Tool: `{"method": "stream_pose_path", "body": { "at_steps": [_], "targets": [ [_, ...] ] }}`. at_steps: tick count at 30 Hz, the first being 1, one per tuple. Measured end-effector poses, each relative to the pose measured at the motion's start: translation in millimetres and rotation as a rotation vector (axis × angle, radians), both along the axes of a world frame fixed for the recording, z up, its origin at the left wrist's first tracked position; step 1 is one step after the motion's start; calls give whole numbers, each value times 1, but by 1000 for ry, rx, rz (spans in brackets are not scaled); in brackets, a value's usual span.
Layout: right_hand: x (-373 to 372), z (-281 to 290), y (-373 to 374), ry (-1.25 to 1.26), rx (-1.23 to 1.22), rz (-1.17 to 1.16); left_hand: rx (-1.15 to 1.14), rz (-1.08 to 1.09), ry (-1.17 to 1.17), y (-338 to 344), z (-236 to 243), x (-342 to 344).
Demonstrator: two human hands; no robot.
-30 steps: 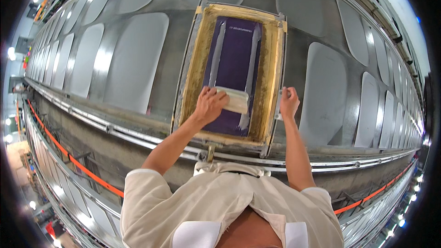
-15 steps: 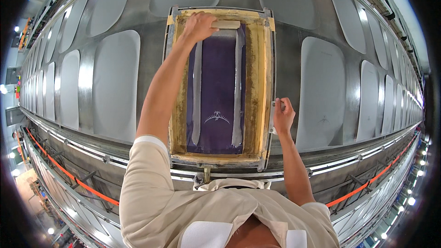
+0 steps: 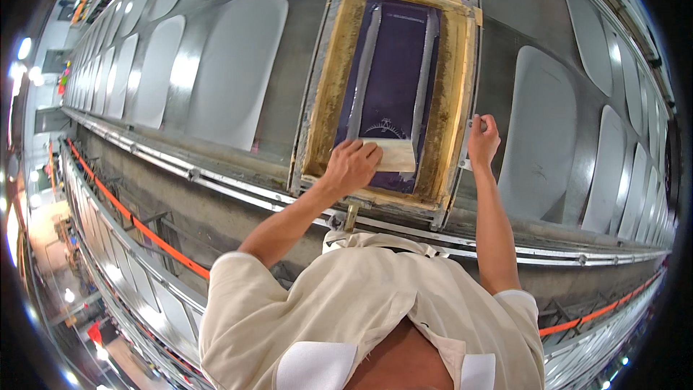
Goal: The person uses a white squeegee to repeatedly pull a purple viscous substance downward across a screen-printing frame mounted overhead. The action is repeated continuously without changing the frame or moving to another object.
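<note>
My left hand (image 3: pixel 351 166) grips a pale wooden-looking squeegee (image 3: pixel 393 154) near the front end of a screen-printing frame (image 3: pixel 460 79). The squeegee lies crosswise over the dark purple screen mesh (image 3: pixel 397 58), just below a pale arc-shaped design (image 3: pixel 385 128). Two grey strips of ink or paste (image 3: pixel 366 65) run lengthwise along the mesh. My right hand (image 3: pixel 483 141) is closed with fingers curled at the frame's right side bar, by a small metal fitting. Its fingertips partly hide what they pinch.
Grey rounded panels (image 3: pixel 238 65) lie in rows on the long dark metal table (image 3: pixel 292 94), left and right of the frame. A metal rail (image 3: pixel 238 186) runs along the table's near edge. Below it stretches an orange strip (image 3: pixel 144 224) beside another panel-covered table.
My left hand has drawn the squeegee from the far end of the mesh toward me. My right hand stays at the frame's right side. The view has shifted and tilted.
</note>
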State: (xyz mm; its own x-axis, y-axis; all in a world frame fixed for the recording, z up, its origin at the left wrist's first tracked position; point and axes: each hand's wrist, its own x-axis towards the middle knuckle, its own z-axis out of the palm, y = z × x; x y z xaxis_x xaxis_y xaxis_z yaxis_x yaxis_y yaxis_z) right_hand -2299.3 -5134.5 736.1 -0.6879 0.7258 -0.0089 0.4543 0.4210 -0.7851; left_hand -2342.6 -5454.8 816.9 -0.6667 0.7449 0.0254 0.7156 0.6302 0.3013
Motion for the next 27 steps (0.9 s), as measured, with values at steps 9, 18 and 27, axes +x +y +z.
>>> {"method": "stream_pose_path", "body": {
  "at_steps": [9,18,27],
  "targets": [
    [-2,-7,1,30,-61,42,123,1052,-297,-60,16,34],
    [-1,-10,0,30,-99,34,58,1057,-345,-24,-11,9],
    [2,-14,5,55,-45,7,-118,559,40,35,21,-67]
  ]
}}
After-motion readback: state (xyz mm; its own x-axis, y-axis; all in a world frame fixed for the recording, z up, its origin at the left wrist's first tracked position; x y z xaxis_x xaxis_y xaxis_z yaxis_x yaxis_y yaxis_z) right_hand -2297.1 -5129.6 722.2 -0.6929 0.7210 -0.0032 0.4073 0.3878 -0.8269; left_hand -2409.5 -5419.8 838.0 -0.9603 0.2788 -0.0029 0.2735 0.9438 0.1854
